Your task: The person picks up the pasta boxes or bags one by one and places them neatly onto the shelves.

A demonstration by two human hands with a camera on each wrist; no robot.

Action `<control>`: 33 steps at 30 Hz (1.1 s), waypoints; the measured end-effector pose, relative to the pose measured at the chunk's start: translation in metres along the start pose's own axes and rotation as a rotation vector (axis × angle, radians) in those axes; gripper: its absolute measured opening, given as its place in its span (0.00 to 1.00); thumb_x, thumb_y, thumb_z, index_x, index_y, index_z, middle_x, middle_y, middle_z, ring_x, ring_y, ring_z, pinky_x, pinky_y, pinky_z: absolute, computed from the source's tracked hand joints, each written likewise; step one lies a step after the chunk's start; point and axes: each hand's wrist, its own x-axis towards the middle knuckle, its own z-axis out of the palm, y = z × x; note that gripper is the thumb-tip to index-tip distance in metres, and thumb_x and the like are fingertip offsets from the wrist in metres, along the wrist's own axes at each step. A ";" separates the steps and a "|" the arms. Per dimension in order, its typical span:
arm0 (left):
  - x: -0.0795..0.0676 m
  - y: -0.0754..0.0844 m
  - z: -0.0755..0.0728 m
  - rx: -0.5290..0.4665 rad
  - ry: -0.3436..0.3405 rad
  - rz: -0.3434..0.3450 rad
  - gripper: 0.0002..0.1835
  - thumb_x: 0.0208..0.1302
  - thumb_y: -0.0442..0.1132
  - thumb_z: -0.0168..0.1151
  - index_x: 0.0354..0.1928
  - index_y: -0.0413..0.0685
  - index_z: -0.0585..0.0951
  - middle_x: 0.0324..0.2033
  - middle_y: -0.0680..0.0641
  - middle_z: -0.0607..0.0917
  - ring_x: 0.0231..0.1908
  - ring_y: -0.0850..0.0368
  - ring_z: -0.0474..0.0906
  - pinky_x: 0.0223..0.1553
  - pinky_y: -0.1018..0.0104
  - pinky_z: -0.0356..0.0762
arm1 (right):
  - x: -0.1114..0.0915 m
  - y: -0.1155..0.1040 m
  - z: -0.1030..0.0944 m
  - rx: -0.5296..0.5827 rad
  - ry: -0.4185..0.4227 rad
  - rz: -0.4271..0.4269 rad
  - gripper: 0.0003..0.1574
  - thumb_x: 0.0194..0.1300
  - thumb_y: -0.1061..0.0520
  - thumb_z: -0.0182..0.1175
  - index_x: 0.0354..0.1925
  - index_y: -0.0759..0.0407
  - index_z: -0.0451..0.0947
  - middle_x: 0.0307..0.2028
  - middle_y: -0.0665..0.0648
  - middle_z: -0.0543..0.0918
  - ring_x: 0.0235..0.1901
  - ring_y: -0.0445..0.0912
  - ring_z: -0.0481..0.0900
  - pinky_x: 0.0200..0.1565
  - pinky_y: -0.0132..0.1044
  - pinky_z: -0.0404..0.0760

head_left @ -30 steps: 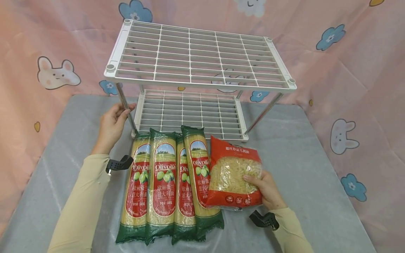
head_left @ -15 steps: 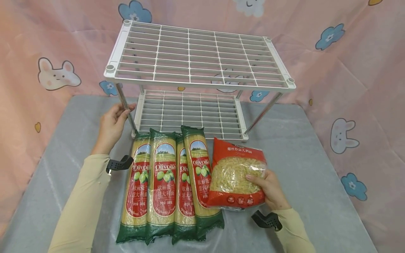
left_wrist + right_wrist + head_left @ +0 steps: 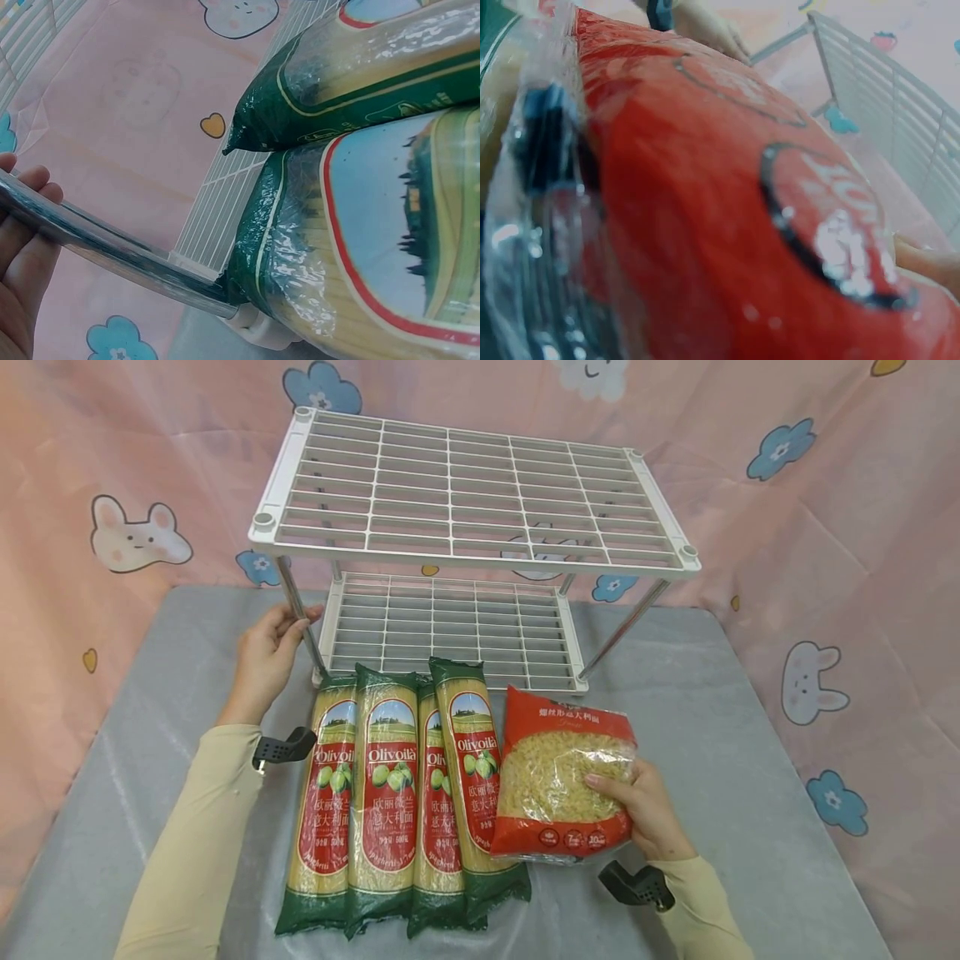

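Note:
My left hand (image 3: 266,656) grips the front left metal post (image 3: 135,259) of a white two-tier rack (image 3: 480,539); in the left wrist view its fingers lie around the post. My right hand (image 3: 648,810) holds a red bag of spiral pasta (image 3: 566,777) by its right edge, thumb on the front. That bag fills most of the right wrist view, and the fingers behind it are hidden. Left of the bag, several packs of spaghetti (image 3: 392,802) with green ends lie side by side, their tops at the rack's lower shelf (image 3: 457,622). The rightmost pack leans over its neighbour.
The rack's front right post (image 3: 626,628) slants down behind the bag. A grey cloth (image 3: 750,793) covers the table, extending to both sides of the packs. Behind the rack hangs a pink patterned curtain (image 3: 750,543).
The pasta bag and my right hand have shifted slightly to the right, away from the spaghetti packs. My left hand stays on the post, and the rack and packs look unmoved.

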 end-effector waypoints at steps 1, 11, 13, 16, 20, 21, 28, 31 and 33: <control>0.000 0.000 0.000 -0.002 0.000 0.001 0.15 0.72 0.37 0.49 0.52 0.32 0.75 0.53 0.41 0.80 0.56 0.49 0.74 0.55 0.57 0.73 | -0.001 -0.001 0.000 0.001 -0.004 -0.006 0.16 0.59 0.72 0.58 0.43 0.56 0.74 0.33 0.51 0.84 0.32 0.43 0.83 0.35 0.36 0.84; -0.001 0.001 0.000 -0.001 0.005 0.001 0.15 0.72 0.37 0.49 0.53 0.33 0.75 0.52 0.40 0.80 0.55 0.48 0.75 0.55 0.57 0.74 | -0.004 -0.012 0.003 0.012 -0.034 -0.045 0.17 0.60 0.72 0.57 0.45 0.57 0.73 0.35 0.52 0.83 0.34 0.43 0.82 0.36 0.36 0.84; -0.001 0.001 0.000 -0.002 0.005 0.002 0.15 0.72 0.37 0.49 0.53 0.33 0.75 0.52 0.40 0.80 0.55 0.48 0.75 0.55 0.56 0.74 | -0.005 -0.015 0.003 0.021 -0.046 -0.055 0.17 0.60 0.72 0.57 0.45 0.57 0.73 0.36 0.52 0.82 0.34 0.43 0.82 0.36 0.36 0.84; -0.001 0.001 0.000 -0.008 0.004 0.005 0.15 0.72 0.37 0.49 0.53 0.33 0.75 0.52 0.40 0.80 0.55 0.48 0.75 0.55 0.57 0.74 | -0.007 -0.022 0.004 0.042 -0.071 -0.081 0.17 0.60 0.73 0.56 0.45 0.58 0.74 0.36 0.53 0.82 0.35 0.43 0.82 0.37 0.37 0.84; -0.001 0.001 0.000 -0.018 0.003 0.005 0.15 0.72 0.36 0.50 0.53 0.33 0.75 0.52 0.40 0.80 0.55 0.48 0.75 0.55 0.57 0.73 | -0.009 -0.032 0.005 0.064 -0.104 -0.125 0.17 0.60 0.74 0.55 0.45 0.59 0.75 0.37 0.54 0.82 0.35 0.44 0.83 0.37 0.38 0.84; -0.001 0.001 0.001 -0.020 0.002 0.004 0.15 0.72 0.35 0.49 0.53 0.33 0.75 0.52 0.40 0.80 0.55 0.48 0.75 0.55 0.58 0.73 | -0.010 -0.035 0.005 0.064 -0.109 -0.138 0.17 0.60 0.74 0.55 0.45 0.59 0.75 0.37 0.54 0.82 0.35 0.44 0.83 0.37 0.38 0.84; -0.002 0.001 0.001 -0.024 0.000 -0.001 0.15 0.72 0.35 0.49 0.54 0.33 0.75 0.52 0.40 0.80 0.55 0.48 0.75 0.56 0.58 0.73 | -0.017 -0.051 0.008 0.049 -0.131 -0.204 0.20 0.59 0.76 0.54 0.46 0.60 0.75 0.37 0.55 0.83 0.34 0.45 0.83 0.35 0.39 0.84; -0.002 0.002 0.001 -0.028 0.001 -0.003 0.15 0.72 0.35 0.49 0.53 0.33 0.74 0.52 0.40 0.80 0.55 0.48 0.75 0.56 0.58 0.73 | -0.019 -0.058 0.010 0.039 -0.136 -0.225 0.21 0.58 0.77 0.54 0.46 0.60 0.76 0.37 0.56 0.83 0.34 0.46 0.83 0.35 0.40 0.84; -0.002 0.003 0.001 -0.030 0.001 -0.002 0.15 0.72 0.35 0.49 0.53 0.33 0.74 0.52 0.40 0.80 0.55 0.48 0.75 0.56 0.59 0.73 | -0.020 -0.062 0.011 0.030 -0.137 -0.235 0.21 0.57 0.77 0.54 0.46 0.61 0.77 0.37 0.56 0.83 0.34 0.46 0.83 0.35 0.40 0.84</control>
